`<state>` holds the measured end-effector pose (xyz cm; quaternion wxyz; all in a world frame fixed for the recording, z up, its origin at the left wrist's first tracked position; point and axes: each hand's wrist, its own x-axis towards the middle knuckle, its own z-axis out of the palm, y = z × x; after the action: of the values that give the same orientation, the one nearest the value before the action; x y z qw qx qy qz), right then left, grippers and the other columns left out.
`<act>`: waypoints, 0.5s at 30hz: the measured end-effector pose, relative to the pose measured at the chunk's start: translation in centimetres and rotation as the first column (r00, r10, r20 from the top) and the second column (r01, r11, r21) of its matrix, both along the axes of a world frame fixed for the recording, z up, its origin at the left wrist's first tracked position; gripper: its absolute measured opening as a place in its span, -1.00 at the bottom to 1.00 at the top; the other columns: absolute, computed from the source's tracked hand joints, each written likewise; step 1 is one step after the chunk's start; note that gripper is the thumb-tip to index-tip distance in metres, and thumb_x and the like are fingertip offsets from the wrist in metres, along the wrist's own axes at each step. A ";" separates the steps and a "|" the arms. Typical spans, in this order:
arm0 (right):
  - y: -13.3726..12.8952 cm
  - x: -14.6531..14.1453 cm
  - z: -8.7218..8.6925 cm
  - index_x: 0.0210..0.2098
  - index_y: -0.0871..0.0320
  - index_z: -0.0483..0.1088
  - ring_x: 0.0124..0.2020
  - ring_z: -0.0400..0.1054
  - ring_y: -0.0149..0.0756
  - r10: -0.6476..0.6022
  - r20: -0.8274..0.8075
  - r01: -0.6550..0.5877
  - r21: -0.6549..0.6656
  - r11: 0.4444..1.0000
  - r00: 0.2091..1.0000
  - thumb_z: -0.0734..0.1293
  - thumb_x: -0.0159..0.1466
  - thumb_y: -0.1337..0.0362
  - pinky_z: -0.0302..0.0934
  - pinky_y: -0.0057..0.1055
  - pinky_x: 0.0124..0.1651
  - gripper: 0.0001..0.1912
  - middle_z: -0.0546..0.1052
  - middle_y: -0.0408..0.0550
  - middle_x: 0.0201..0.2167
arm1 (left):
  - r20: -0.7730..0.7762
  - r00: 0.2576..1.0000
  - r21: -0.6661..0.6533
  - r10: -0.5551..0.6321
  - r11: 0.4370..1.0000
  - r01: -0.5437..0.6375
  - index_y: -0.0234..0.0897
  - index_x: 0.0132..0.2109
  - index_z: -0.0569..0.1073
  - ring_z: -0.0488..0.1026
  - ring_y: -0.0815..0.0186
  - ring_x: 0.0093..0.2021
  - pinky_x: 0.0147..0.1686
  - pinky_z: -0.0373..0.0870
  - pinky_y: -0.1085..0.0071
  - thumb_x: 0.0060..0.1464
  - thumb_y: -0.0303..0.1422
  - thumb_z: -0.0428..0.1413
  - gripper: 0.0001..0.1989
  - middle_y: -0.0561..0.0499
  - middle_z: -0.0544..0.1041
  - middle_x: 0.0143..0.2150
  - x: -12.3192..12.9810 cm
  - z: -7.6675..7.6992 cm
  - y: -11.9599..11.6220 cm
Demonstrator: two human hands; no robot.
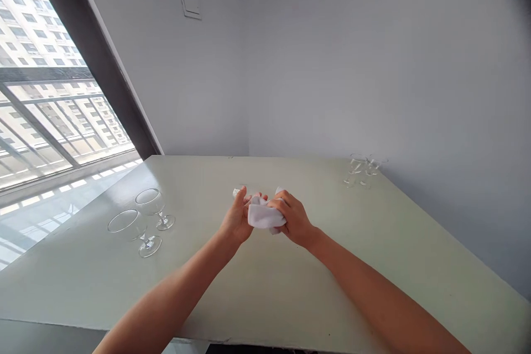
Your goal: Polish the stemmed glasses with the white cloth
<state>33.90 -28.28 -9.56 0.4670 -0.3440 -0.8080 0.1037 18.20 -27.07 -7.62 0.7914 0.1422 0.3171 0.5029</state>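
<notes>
My right hand (295, 220) is closed on a bunched white cloth (265, 215), which bulges out toward my left hand. My left hand (238, 218) faces it with the thumb up and the fingers curled, touching the cloth's left side. Just beyond the left thumb shows a clear, shiny edge (236, 193), which looks like part of a glass in that hand; the cloth and fingers hide most of it. Both hands are above the middle of the table (265, 287).
Two stemmed glasses, a nearer one (150, 245) and a farther one (165, 222), are at the table's left. More stemmed glasses (365, 168) stand at the far right corner by the wall (373, 66). A window with a railing (62, 105) is on the left.
</notes>
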 end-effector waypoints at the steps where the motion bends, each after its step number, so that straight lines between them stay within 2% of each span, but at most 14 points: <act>1: 0.2 -0.2 -0.4 -0.36 0.12 0.31 -0.45 0.20 -0.34 -0.040 -0.174 0.024 -0.089 0.996 0.984 0.14 0.21 0.03 0.13 -0.39 -0.43 -0.70 0.32 -0.09 -0.48 | 0.009 0.998 0.024 0.061 0.998 -0.061 -0.33 -0.32 0.30 0.48 0.27 -0.24 -0.19 0.44 0.39 0.00 -0.22 0.11 -0.75 -0.09 0.46 -0.29 0.4 0.1 -0.3; 2: 0.4 -0.6 -0.7 -0.42 0.12 0.28 -0.52 0.16 -0.38 -0.112 -0.353 0.035 -0.217 0.975 0.929 0.12 0.22 -0.01 0.11 -0.42 -0.48 -0.66 0.28 -0.14 -0.55 | 0.022 0.993 0.054 0.116 0.992 -0.117 -0.32 -0.32 0.28 0.48 0.29 -0.22 -0.16 0.43 0.40 0.01 -0.24 0.11 -0.77 -0.08 0.46 -0.27 0.9 0.2 -0.5; 3: 0.5 -1.0 -1.0 -0.45 0.12 0.25 -0.59 0.12 -0.41 -0.207 -0.500 0.010 -0.368 0.930 0.841 0.08 0.22 -0.07 0.07 -0.44 -0.54 -0.60 0.25 -0.17 -0.61 | 0.032 0.987 0.094 0.158 0.983 -0.160 -0.31 -0.31 0.26 0.47 0.29 -0.19 -0.14 0.42 0.39 0.01 -0.26 0.11 -0.78 -0.08 0.45 -0.24 1.3 0.4 -0.6; 4: 0.6 -1.6 -1.3 -0.47 0.12 0.23 -0.64 0.08 -0.43 -0.310 -0.593 -0.056 -0.517 0.854 0.743 0.04 0.21 -0.13 0.01 -0.45 -0.60 -0.54 0.23 -0.19 -0.64 | 0.034 0.980 0.146 0.194 0.970 -0.197 -0.29 -0.30 0.24 0.47 0.28 -0.16 -0.12 0.41 0.37 0.01 -0.27 0.11 -0.78 -0.09 0.44 -0.20 1.6 0.7 -0.6; 5: 0.5 -2.2 -1.7 -0.47 0.12 0.21 -0.68 0.05 -0.45 -0.400 -0.629 -0.152 -0.640 0.753 0.667 -0.01 0.19 -0.19 -0.04 -0.46 -0.65 -0.48 0.23 -0.19 -0.65 | 0.024 0.974 0.212 0.225 0.951 -0.225 -0.28 -0.29 0.23 0.46 0.26 -0.13 -0.10 0.40 0.34 0.01 -0.26 0.11 -0.77 -0.09 0.42 -0.15 1.9 1.0 -0.4; 6: 0.4 -2.7 -2.0 -0.46 0.13 0.21 -0.71 0.04 -0.45 -0.454 -0.626 -0.253 -0.723 0.643 0.634 -0.05 0.16 -0.24 -0.09 -0.46 -0.68 -0.42 0.25 -0.18 -0.66 | 0.002 0.967 0.292 0.254 0.925 -0.244 -0.26 -0.28 0.22 0.44 0.24 -0.09 -0.08 0.39 0.32 0.01 -0.24 0.10 -0.76 -0.09 0.40 -0.10 2.1 1.4 -0.1; 7: 0.2 -3.1 -2.4 -0.45 0.13 0.22 -0.72 0.06 -0.45 -0.461 -0.603 -0.335 -0.774 0.538 0.652 -0.08 0.13 -0.28 -0.11 -0.47 -0.69 -0.37 0.27 -0.16 -0.65 | -0.028 0.956 0.383 0.290 0.887 -0.258 -0.25 -0.27 0.21 0.44 0.23 -0.08 -0.08 0.38 0.30 0.01 -0.22 0.10 -0.75 -0.07 0.38 -0.07 2.0 1.9 0.2; 8: -0.1 -3.2 -2.8 -0.43 0.14 0.24 -0.72 0.09 -0.44 -0.414 -0.569 -0.382 -0.806 0.453 0.710 -0.08 0.10 -0.31 -0.11 -0.46 -0.69 -0.34 0.30 -0.13 -0.63 | -0.059 0.939 0.474 0.337 0.838 -0.271 -0.23 -0.25 0.21 0.44 0.22 -0.08 -0.08 0.37 0.29 0.01 -0.21 0.09 -0.74 -0.05 0.37 -0.06 1.8 2.4 0.6; 9: -0.4 -3.0 -3.0 -0.39 0.15 0.28 -0.70 0.14 -0.42 -0.324 -0.524 -0.380 -0.827 0.414 0.788 -0.04 0.08 -0.32 -0.07 -0.46 -0.68 -0.33 0.35 -0.09 -0.58 | -0.090 0.916 0.557 0.391 0.782 -0.279 -0.21 -0.22 0.20 0.44 0.23 -0.09 -0.08 0.36 0.28 0.00 -0.21 0.09 -0.73 -0.03 0.37 -0.06 1.5 3.0 1.0; 10: -0.6 -2.6 -3.0 -0.34 0.15 0.31 -0.66 0.19 -0.41 -0.217 -0.452 -0.329 -0.839 0.433 0.865 0.05 0.06 -0.32 -0.02 -0.46 -0.65 -0.34 0.39 -0.05 -0.50 | -0.121 0.887 0.628 0.446 0.726 -0.280 -0.19 -0.19 0.19 0.45 0.24 -0.10 -0.09 0.36 0.26 -0.01 -0.21 0.10 -0.70 -0.01 0.37 -0.07 1.0 3.4 1.4; 11: -0.7 -1.8 -2.9 -0.27 0.14 0.33 -0.61 0.24 -0.40 -0.128 -0.348 -0.240 -0.828 0.507 0.929 0.14 0.02 -0.29 0.04 -0.44 -0.60 -0.37 0.42 -0.01 -0.39 | -0.154 0.852 0.685 0.500 0.676 -0.272 -0.16 -0.15 0.17 0.45 0.25 -0.12 -0.10 0.37 0.24 -0.03 -0.22 0.13 -0.66 0.00 0.36 -0.07 0.4 3.7 1.8; 12: -0.8 -0.9 -2.5 -0.22 0.12 0.34 -0.56 0.26 -0.40 -0.090 -0.221 -0.121 -0.783 0.610 0.971 0.22 0.00 -0.25 0.09 -0.43 -0.52 -0.39 0.42 0.01 -0.28 | -0.194 0.816 0.729 0.544 0.637 -0.251 -0.14 -0.12 0.16 0.45 0.25 -0.12 -0.11 0.37 0.23 -0.06 -0.24 0.15 -0.61 0.00 0.36 -0.07 0.0 3.9 2.1; 14: -0.8 0.9 -1.2 -0.17 0.06 0.36 -0.50 0.24 -0.43 -0.191 -0.010 0.146 -0.602 0.785 0.982 0.26 0.05 -0.16 0.13 -0.39 -0.38 -0.49 0.36 -0.01 -0.14 | -0.290 0.748 0.781 0.597 0.599 -0.175 -0.13 -0.07 0.14 0.44 0.24 -0.11 -0.11 0.36 0.22 -0.12 -0.28 0.21 -0.51 -0.03 0.35 -0.05 -0.5 3.7 2.5; 15: -0.6 1.6 -0.4 -0.16 0.04 0.36 -0.49 0.23 -0.43 -0.259 0.041 0.245 -0.498 0.832 0.965 0.22 0.11 -0.11 0.12 -0.37 -0.33 -0.56 0.34 -0.03 -0.12 | -0.338 0.723 0.791 0.602 0.598 -0.129 -0.14 -0.06 0.15 0.43 0.24 -0.10 -0.10 0.35 0.22 -0.14 -0.29 0.22 -0.48 -0.05 0.35 -0.04 -0.3 3.4 2.5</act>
<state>35.55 -28.92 -9.93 0.3831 -0.5548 -0.6945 0.2513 17.87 -24.60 -4.26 0.4052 0.5129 0.3397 0.6763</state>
